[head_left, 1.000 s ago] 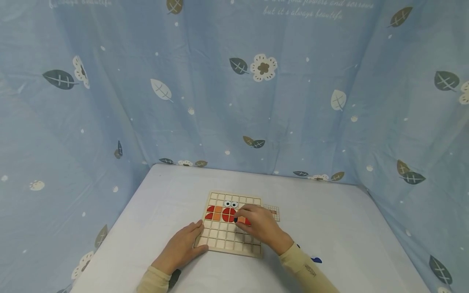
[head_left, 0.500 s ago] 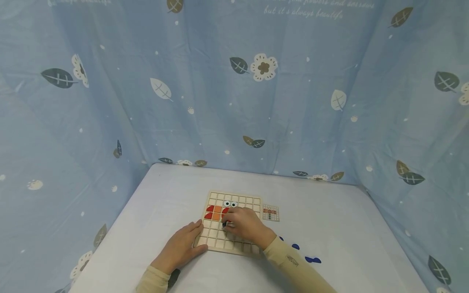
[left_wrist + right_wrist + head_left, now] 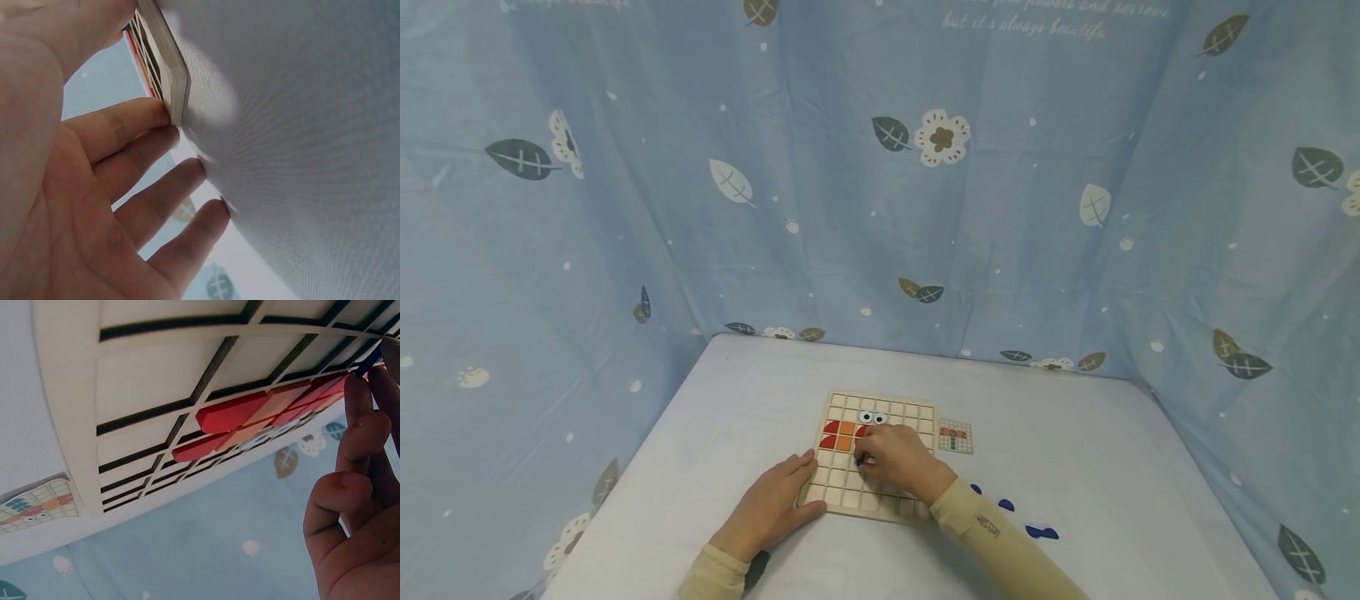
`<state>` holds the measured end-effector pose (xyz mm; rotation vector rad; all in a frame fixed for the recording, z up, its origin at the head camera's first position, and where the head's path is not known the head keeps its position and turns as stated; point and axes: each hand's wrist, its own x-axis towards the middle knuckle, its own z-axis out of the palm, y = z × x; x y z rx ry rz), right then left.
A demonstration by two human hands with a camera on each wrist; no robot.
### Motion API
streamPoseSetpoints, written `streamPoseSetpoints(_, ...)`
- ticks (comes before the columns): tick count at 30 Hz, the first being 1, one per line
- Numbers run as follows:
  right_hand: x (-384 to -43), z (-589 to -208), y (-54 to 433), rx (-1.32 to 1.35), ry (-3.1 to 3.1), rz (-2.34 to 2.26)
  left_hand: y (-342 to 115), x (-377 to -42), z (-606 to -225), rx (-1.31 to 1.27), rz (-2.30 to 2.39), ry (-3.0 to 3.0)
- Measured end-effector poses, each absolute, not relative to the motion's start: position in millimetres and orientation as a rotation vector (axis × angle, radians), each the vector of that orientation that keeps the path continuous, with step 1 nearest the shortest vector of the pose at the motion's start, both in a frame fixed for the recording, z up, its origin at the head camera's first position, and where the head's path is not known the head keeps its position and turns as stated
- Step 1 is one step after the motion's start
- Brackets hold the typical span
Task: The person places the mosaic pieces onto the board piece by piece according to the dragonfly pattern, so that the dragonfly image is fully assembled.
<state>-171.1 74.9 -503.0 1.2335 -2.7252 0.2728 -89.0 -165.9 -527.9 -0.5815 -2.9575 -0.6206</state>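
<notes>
A square wooden grid board (image 3: pixel 850 481) lies on the white table. Red quarter-round tiles (image 3: pixel 830 442), orange square tiles (image 3: pixel 846 428) and two eye tiles (image 3: pixel 873 417) sit in its cells. My left hand (image 3: pixel 775 504) rests at the board's near left corner, fingers extended against its edge, fingertips on the cloth in the left wrist view. Over the middle of the board, my right hand (image 3: pixel 898 458) pinches a small dark blue tile (image 3: pixel 370 360) between thumb and fingertips, just below the red tiles. The fingers hide most of this tile and several cells.
A small pattern card (image 3: pixel 956 436) with a printed grid picture lies beside the board's right edge. Several loose blue tiles (image 3: pixel 1006 505) are scattered on the table right of the board, near my right forearm. A blue patterned curtain (image 3: pixel 820 208) surrounds the table's back and sides.
My right hand has moved left and slightly down over the board with the blue tile, then stayed nearly still. The pattern card and loose blue tiles have come into fuller view. My left hand has not moved.
</notes>
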Motion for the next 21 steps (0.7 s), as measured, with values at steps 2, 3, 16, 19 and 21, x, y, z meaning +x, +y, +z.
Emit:
streamPoseSetpoints(2, -171.7, -503.9, 74.3, 1.228, -2.738, 0.281, -165.9, -89.0, -527.7, -0.588, -0.621, -2.953)
streamPoseSetpoints(3, -172.0, -504.2, 73.9, 1.226, -2.743, 0.28, -165.8, -89.0, -527.7, -0.59, -0.618, -2.953)
streamPoseSetpoints(16, -168.8, -506.1, 73.6, 1.192, -2.775, 0.255, -163.2, -89.7, -524.6, -0.573, -0.637, -2.979)
streamPoseSetpoints(19, -168.3, -507.2, 74.0, 1.18, -2.782, 0.252, -162.7, -89.5, -525.0, -0.575, -0.633, -2.982)
streamPoseSetpoints(21, -168.5, -507.8, 74.3, 1.172, -2.786, 0.249, -162.4, -89.4, -525.3, -0.574, -0.633, -2.985)
